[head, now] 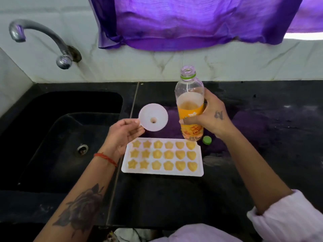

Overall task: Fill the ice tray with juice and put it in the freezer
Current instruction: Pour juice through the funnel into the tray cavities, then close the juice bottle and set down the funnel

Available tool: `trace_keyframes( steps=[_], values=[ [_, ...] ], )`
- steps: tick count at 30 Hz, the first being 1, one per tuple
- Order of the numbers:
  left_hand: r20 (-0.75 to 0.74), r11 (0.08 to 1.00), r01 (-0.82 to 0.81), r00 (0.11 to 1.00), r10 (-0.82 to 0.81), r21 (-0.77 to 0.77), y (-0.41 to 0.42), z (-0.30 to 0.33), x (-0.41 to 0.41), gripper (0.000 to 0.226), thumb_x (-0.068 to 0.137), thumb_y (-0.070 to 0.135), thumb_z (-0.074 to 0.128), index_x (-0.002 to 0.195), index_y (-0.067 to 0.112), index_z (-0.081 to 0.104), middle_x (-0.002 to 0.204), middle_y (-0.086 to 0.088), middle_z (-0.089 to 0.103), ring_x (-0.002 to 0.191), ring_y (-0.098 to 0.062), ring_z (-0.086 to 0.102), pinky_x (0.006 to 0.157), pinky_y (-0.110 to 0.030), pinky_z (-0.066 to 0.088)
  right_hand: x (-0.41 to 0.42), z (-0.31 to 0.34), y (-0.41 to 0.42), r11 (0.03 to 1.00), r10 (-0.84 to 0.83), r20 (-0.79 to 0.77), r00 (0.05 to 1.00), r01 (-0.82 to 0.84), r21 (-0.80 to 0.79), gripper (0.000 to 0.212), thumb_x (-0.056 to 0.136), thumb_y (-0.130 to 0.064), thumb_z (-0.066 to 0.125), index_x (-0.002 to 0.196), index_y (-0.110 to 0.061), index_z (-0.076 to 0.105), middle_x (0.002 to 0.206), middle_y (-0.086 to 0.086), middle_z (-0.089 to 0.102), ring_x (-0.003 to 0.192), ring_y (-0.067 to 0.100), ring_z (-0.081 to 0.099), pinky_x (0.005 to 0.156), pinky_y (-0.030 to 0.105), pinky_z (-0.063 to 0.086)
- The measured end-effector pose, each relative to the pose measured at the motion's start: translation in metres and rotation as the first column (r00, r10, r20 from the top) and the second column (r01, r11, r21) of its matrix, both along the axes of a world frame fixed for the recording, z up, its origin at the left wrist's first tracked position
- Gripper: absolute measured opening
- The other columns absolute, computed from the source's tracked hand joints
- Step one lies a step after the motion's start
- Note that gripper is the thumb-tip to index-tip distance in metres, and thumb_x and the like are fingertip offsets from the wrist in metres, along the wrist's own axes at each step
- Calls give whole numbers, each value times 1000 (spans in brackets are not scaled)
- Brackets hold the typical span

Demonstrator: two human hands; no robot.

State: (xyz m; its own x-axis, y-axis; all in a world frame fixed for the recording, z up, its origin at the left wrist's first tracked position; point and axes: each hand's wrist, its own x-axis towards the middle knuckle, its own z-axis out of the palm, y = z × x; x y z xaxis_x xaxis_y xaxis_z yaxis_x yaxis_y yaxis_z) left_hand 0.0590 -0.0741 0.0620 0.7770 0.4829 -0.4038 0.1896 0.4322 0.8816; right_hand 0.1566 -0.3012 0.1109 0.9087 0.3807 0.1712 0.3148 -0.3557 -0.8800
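Note:
A white ice tray (pixel 199 160) lies on the black counter, its star, flower and heart cells holding orange juice. My left hand (pixel 122 132) pinches the tab of a white funnel (pixel 153 117), held above the tray's far left side. My right hand (pixel 212 114) grips an uncapped, upright juice bottle (pixel 190 100) with an orange label, about half full, just behind the tray's far right corner. The bottle's green cap (pixel 207 140) rests on the counter to the right of the tray.
A black sink (pixel 57 137) with a metal drain takes up the left side. A chrome tap (pixel 43 39) juts from the white marble wall above it. A purple curtain (pixel 183 21) hangs over the back wall. Black counter (pixel 262 137) extends to the right.

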Motion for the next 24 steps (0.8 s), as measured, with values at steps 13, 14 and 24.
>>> trace_keyframes(
  steps=[13, 14, 24],
  values=[
    [-27, 987, -39, 999, 44, 153, 49, -64, 59, 6, 88, 3, 60, 85, 8, 59, 86, -12, 66, 79, -20, 68, 60, -20, 57, 39, -61, 49, 991, -114, -11, 993, 114, 69, 78, 51, -27, 88, 118, -21, 50, 111, -4, 56, 102, 13, 57, 82, 32, 52],
    [-45, 985, -30, 998, 38, 167, 49, -66, 58, 5, 87, 4, 62, 85, 8, 60, 88, -14, 66, 79, -21, 68, 59, -20, 57, 38, -63, 49, 992, -113, -5, 994, 113, 64, 78, 51, -29, 88, 118, -22, 49, 111, -6, 56, 102, 11, 56, 81, 28, 51],
    [-122, 504, 53, 987, 104, 862, 34, -41, 51, 53, 76, 41, 72, 123, 20, 56, 125, -6, 56, 91, -13, 60, 76, -27, 47, 44, -60, -2, 918, -7, -65, 998, -19, -396, 72, 75, -13, 74, 139, -19, 40, 136, 10, 46, 126, 24, 44, 106, 36, 37]
  ],
)
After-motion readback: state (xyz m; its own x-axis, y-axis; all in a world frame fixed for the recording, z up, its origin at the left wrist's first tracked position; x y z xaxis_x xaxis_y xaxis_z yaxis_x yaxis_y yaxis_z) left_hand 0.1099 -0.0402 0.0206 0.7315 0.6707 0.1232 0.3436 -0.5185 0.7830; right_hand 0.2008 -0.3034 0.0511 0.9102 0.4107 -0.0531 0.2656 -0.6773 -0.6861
